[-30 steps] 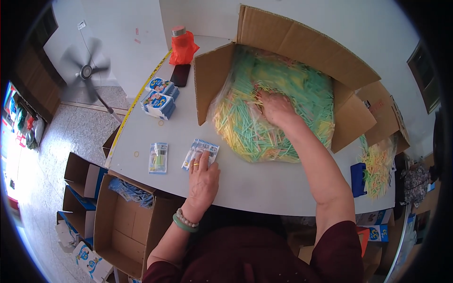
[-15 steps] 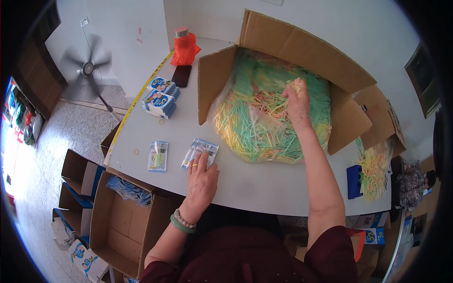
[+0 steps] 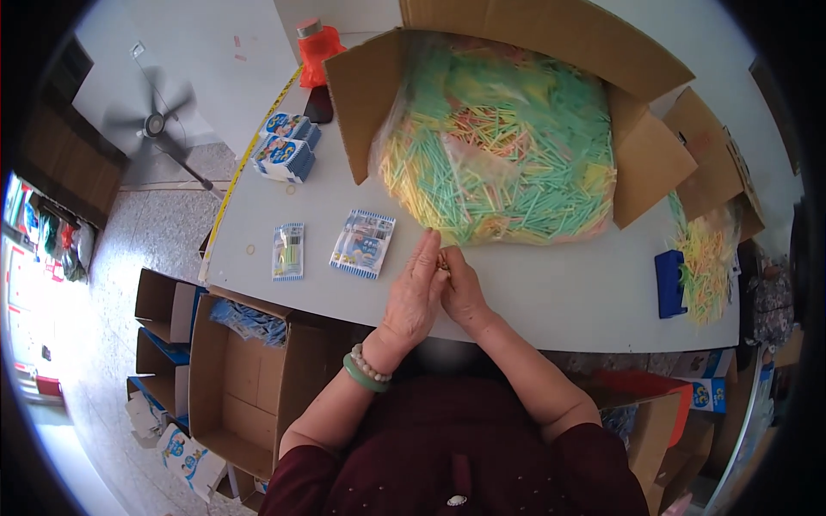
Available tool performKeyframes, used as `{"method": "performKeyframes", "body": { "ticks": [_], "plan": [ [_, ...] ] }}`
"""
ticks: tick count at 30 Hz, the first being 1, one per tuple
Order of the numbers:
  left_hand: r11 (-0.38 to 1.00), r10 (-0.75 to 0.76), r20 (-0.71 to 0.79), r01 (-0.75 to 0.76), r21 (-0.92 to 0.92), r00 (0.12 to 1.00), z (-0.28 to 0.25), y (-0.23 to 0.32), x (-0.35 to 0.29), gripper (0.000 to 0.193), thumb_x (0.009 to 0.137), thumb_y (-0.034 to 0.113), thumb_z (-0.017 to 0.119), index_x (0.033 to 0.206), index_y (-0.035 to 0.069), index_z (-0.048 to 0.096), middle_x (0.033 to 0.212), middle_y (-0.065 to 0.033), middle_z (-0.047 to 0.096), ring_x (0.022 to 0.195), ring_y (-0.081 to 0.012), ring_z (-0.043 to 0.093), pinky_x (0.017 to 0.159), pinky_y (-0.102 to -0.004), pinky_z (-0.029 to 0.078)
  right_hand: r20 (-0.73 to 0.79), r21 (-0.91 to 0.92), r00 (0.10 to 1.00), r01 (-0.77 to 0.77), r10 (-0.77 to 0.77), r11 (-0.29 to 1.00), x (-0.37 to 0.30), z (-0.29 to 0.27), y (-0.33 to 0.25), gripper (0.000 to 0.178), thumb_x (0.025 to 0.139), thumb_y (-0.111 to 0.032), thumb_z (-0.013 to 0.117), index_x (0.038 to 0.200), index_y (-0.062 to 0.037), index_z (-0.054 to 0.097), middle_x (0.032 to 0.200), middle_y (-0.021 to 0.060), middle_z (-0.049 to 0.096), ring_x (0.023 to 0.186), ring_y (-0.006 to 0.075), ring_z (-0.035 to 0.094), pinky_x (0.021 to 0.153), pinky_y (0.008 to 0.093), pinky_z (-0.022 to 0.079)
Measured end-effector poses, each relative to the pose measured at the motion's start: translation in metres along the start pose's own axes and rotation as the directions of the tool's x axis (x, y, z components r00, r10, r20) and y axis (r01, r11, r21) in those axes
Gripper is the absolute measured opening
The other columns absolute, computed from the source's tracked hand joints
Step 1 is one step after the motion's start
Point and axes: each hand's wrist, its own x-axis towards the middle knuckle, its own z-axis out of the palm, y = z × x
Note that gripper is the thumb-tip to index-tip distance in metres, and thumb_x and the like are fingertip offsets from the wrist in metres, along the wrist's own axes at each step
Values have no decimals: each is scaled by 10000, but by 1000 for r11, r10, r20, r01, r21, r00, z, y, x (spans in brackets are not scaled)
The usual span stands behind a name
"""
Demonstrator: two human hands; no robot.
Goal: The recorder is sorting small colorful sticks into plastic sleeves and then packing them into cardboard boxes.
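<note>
My hands meet over the near middle of the table. The fingers of my left hand (image 3: pixel 413 292) are stretched out, its palm against the side of my right hand. My right hand (image 3: pixel 465 288) is closed round a small bunch of thin pale sticks (image 3: pixel 443 262); only its ends show between the hands. Just left of them lies a stack of blue-and-white packets (image 3: pixel 363 245). Farther left is a single clear packet (image 3: pixel 288 252) with greenish sticks inside. Beyond my hands, a large clear bag (image 3: pixel 508 185) of thin green, yellow and pink sticks spills from an open cardboard box (image 3: pixel 551 34).
Stacked blue-and-white packs (image 3: pixel 286 156), a dark phone (image 3: pixel 318 105) and a red-wrapped bottle (image 3: pixel 318 56) stand at the back left. A blue holder (image 3: pixel 669 284) sits beside loose sticks (image 3: pixel 710 267) on the right. Below the table's left edge is an open carton (image 3: pixel 245 387).
My right hand has come out of the bag of sticks toward me, carrying a small bunch. My left hand has left the packet stack and moved right to meet it. The view has shifted.
</note>
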Motion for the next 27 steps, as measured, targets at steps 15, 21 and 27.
{"method": "performKeyframes", "body": {
  "ticks": [15,21,27],
  "plan": [
    [893,123,107,-157,421,987,15,5,-3,500,909,12,475,1396,25,364,1345,-220,471,1287,-383,418,1066,-495,314,154,-22,987,40,-36,999,-9,-3,-4,282,874,-208,561,1086,-26,523,1031,169,601,941,354,594,775,396,491],
    [869,-198,53,151,471,979,15,12,-2,504,935,120,464,1411,19,331,1368,-226,434,1308,-417,364,1105,-518,214,123,112,992,-17,3,994,-9,-7,-12,269,889,-198,548,1098,-27,543,1053,168,606,946,329,603,810,384,487],
    [961,42,148,-81,263,988,7,28,-5,536,930,138,492,1425,27,316,1383,-246,410,1319,-411,350,1106,-508,215,73,241,975,186,-209,953,-12,-7,-24,261,900,-178,528,1124,-45,541,1052,150,600,971,309,594,818,370,483]
  ]
}}
